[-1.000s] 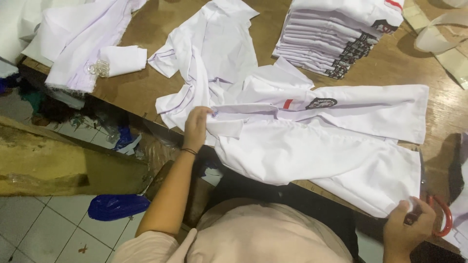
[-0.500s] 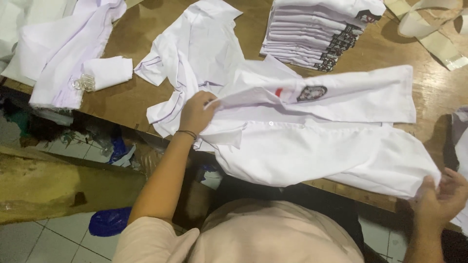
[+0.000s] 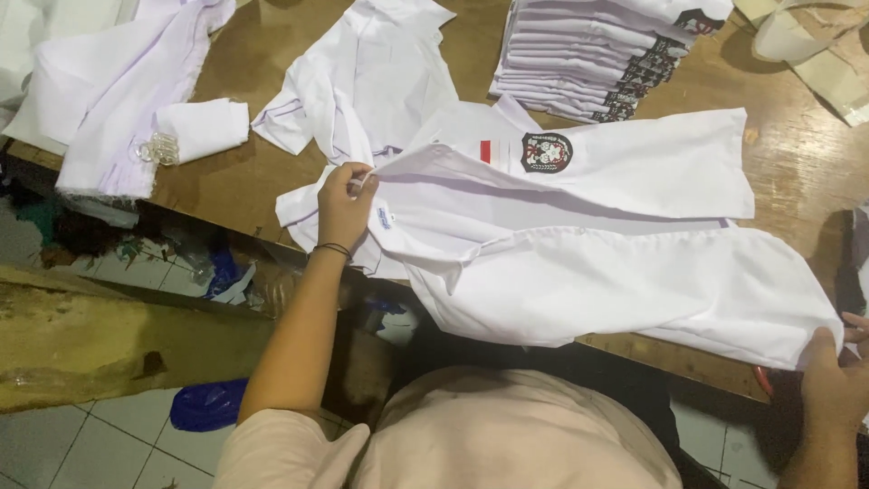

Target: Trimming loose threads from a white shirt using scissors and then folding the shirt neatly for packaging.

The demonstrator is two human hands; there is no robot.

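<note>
While the left hand [image 3: 344,204] pinches the collar end of the shirt [image 3: 597,244] between thumb and fingers [image 3: 360,181], the right hand [image 3: 833,389] grips the hem at the far corner, fingers curled shut on the cloth. That shirt lies spread across the counter [image 3: 797,154], its lower half hanging past the near edge. A loose pull from either side could drag it off toward the floor [image 3: 81,444]. Just beside the collar lies another shirt [image 3: 362,81], easily snagged along. Behind sits a stack [image 3: 597,63] of folded shirts, near enough to be nudged askew.
</note>
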